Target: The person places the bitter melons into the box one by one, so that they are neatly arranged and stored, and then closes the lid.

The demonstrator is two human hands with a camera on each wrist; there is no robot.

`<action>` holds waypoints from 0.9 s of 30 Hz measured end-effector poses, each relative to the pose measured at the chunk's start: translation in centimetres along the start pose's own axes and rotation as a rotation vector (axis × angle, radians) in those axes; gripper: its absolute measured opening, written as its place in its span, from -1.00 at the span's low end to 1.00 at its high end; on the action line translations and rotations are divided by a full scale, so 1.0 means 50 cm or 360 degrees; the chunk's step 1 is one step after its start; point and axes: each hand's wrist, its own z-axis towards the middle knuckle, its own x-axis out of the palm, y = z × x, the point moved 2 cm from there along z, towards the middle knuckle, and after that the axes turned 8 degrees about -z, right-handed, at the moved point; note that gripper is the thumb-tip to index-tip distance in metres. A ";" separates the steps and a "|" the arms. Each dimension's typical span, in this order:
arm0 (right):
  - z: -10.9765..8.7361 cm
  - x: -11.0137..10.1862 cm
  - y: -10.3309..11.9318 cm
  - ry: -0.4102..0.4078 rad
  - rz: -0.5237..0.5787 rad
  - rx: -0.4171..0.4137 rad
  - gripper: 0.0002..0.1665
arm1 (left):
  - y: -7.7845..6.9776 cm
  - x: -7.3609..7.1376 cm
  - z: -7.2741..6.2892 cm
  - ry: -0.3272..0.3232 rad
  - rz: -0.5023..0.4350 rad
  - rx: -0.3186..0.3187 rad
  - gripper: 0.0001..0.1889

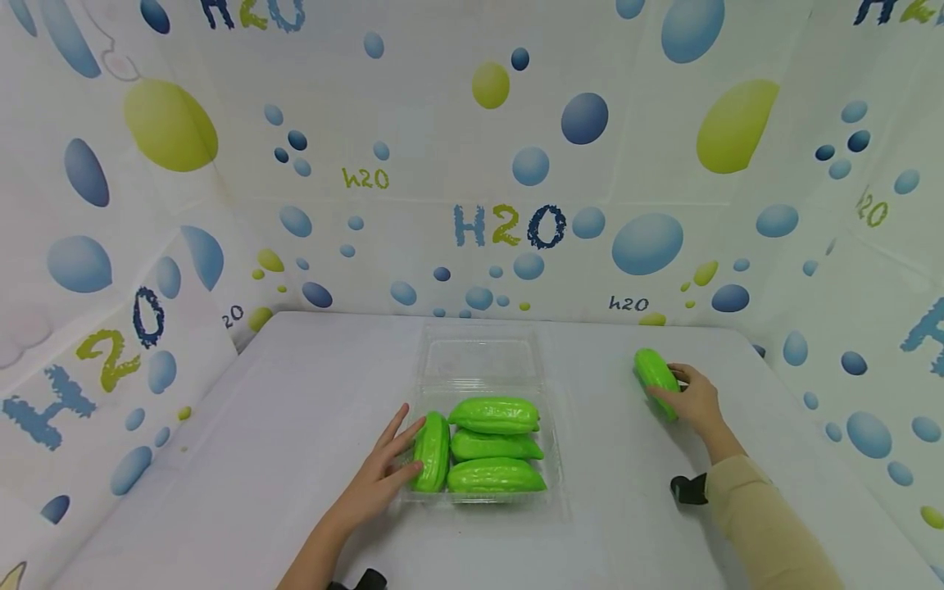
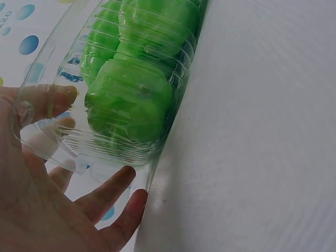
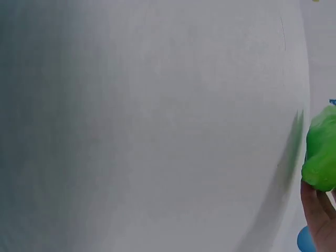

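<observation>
My right hand (image 1: pixel 695 400) grips a bright green, bumpy bitter melon (image 1: pixel 652 370) above the right side of the table. In the right wrist view, the bitter melon (image 3: pixel 321 149) shows at the right edge, with fingers (image 3: pixel 313 212) beneath it. A clear plastic clamshell box (image 1: pixel 555 479) holds several similar melons (image 1: pixel 496 475): one upright along the left side, the others stacked crosswise beside it. At the box's left side is my left hand (image 1: pixel 379 475), its fingers extended and spread. The left wrist view shows these fingers (image 2: pixel 113 191) loosely about the clear wall.
The box's transparent lid (image 1: pixel 479 356) lies folded back behind it. A white table (image 1: pixel 295 410) stretches around the box, with a patterned cloth (image 1: pixel 413 106) rising behind and at the sides. Black wrist devices (image 1: pixel 688 490) show below both hands.
</observation>
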 end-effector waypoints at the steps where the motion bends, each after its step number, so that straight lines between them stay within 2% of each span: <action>1: 0.000 -0.002 0.001 -0.0002 0.0008 -0.0016 -0.18 | 0.000 0.000 0.000 0.0000 -0.0001 0.0002 -0.43; 18: 0.004 -0.044 0.012 0.0085 0.0103 -0.0197 -0.14 | -0.003 0.000 0.001 -0.0019 0.0043 -0.0026 -0.43; 27: -0.005 -0.056 0.039 0.0106 0.0123 -0.0315 -0.19 | -0.002 0.001 0.002 -0.0019 0.0036 -0.0026 -0.43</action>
